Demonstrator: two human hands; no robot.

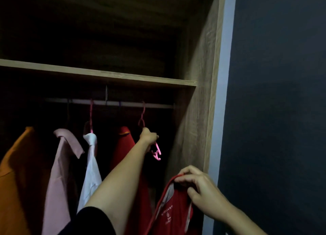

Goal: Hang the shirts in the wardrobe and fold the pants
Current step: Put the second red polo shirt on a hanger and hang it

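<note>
Pinching the collar of the red shirt [173, 219] below the rail [127, 103], the right hand [199, 187] held limp, light-looking cloth, best taken by the neckline; farther in, the left hand [148, 136] gripped a pink hanger [157, 152] hooked on that rail.

Along the metal hanging rail [123, 103], left to right, hang an orange cloth shirt [17, 173], pale pink collared shirt [60, 173], white collared shirt [91, 167], red shirt [123, 146] and a pink plastic hanger [157, 152], which the left hand [148, 136] grips. Below the rail's right end, nearer, the right hand [199, 187] holds a red T-shirt [172, 213].
</note>
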